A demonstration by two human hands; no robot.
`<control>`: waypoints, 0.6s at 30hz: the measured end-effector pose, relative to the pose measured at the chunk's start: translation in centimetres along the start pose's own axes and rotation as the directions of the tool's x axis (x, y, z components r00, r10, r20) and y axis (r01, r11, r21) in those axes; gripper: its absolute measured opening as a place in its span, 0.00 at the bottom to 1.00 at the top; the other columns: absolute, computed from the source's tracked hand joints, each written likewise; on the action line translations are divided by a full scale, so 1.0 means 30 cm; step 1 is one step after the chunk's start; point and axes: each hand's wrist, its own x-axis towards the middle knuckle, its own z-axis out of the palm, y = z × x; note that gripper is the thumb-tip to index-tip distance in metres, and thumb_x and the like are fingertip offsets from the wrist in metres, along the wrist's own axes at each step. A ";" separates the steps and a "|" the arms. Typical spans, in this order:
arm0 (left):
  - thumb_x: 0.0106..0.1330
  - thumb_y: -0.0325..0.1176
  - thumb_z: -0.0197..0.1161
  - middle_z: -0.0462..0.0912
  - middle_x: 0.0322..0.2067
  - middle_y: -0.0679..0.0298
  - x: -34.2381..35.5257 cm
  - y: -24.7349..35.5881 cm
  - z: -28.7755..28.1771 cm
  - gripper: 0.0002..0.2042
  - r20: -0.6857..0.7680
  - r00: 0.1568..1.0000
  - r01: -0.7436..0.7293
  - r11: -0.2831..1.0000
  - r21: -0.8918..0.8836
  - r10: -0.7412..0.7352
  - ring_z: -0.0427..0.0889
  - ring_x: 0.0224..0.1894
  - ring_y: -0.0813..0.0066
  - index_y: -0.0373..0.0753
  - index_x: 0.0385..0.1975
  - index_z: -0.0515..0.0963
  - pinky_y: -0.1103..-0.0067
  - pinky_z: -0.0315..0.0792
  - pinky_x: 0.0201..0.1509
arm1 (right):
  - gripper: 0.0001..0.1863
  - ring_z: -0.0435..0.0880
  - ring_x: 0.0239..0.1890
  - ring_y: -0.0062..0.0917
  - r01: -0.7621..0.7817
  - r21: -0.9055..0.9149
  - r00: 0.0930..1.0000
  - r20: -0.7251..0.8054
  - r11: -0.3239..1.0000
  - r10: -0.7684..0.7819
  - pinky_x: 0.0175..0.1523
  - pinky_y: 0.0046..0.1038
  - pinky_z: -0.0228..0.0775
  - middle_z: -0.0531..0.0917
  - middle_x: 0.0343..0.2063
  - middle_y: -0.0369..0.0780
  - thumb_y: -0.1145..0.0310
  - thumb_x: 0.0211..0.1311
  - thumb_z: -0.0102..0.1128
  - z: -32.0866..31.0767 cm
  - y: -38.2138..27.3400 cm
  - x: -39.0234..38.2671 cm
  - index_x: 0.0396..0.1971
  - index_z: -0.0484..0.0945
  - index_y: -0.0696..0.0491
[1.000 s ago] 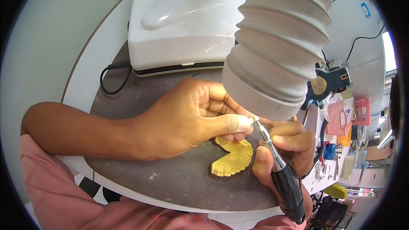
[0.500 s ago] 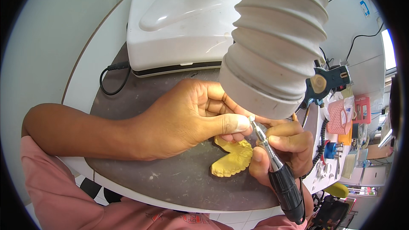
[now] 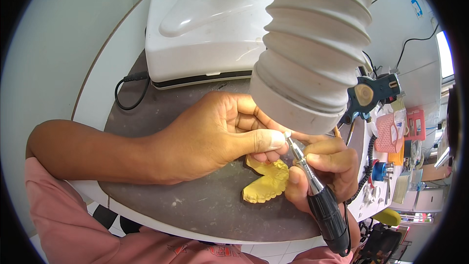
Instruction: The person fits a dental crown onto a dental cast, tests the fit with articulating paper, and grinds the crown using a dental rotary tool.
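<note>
Between the thumb and fingertip of my left hand (image 3: 234, 132) is pinched a tiny white piece, looking like a dental crown (image 3: 287, 134). My right hand (image 3: 332, 166) grips a rotary handpiece (image 3: 315, 186) with a silver nose and black body, held like a pen. Its tip points up and to the left and meets the white piece or lies right beside it; the contact is too small to tell. Below my left fingers, a yellow dental cast (image 3: 266, 183) lies on the grey mat. Part of it is hidden by those fingers.
A ribbed white suction hose (image 3: 317, 44) hangs just above my hands. Behind stands a white machine (image 3: 205, 29) with a black cable (image 3: 132, 93). To the right are a dark blue articulator-like device (image 3: 369, 93), a pink basket (image 3: 387, 132), a blue container (image 3: 379, 171) and a coiled cord (image 3: 366, 178).
Both hands hold nearly the same pose, the handpiece still at the white piece. The hose appears shifted very slightly to the left.
</note>
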 end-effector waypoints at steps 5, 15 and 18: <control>0.72 0.31 0.64 0.86 0.42 0.52 -0.003 0.000 -0.001 0.14 -0.019 1.000 0.017 1.000 0.010 -0.016 0.85 0.41 0.76 0.24 0.47 0.76 0.82 0.80 0.47 | 0.22 0.89 0.45 0.45 0.011 0.065 0.984 -0.176 0.998 0.000 0.44 0.35 0.83 0.82 0.32 0.44 0.79 0.51 0.75 0.036 0.014 -0.006 0.43 0.72 0.56; 0.73 0.30 0.63 0.86 0.42 0.54 -0.002 0.003 0.002 0.13 -0.011 1.000 0.023 1.000 0.009 -0.022 0.85 0.40 0.77 0.24 0.48 0.76 0.82 0.80 0.47 | 0.21 0.90 0.43 0.44 0.051 0.035 0.981 -0.188 0.998 -0.044 0.43 0.33 0.84 0.83 0.31 0.44 0.77 0.50 0.76 0.035 0.016 0.001 0.40 0.73 0.56; 0.73 0.30 0.63 0.86 0.41 0.55 -0.002 -0.003 -0.002 0.13 -0.011 1.000 0.016 1.000 0.002 -0.016 0.85 0.40 0.77 0.25 0.48 0.76 0.82 0.80 0.47 | 0.21 0.90 0.43 0.44 0.045 0.011 0.981 -0.189 0.999 -0.042 0.43 0.32 0.83 0.83 0.30 0.44 0.77 0.50 0.76 0.037 0.016 0.001 0.40 0.73 0.55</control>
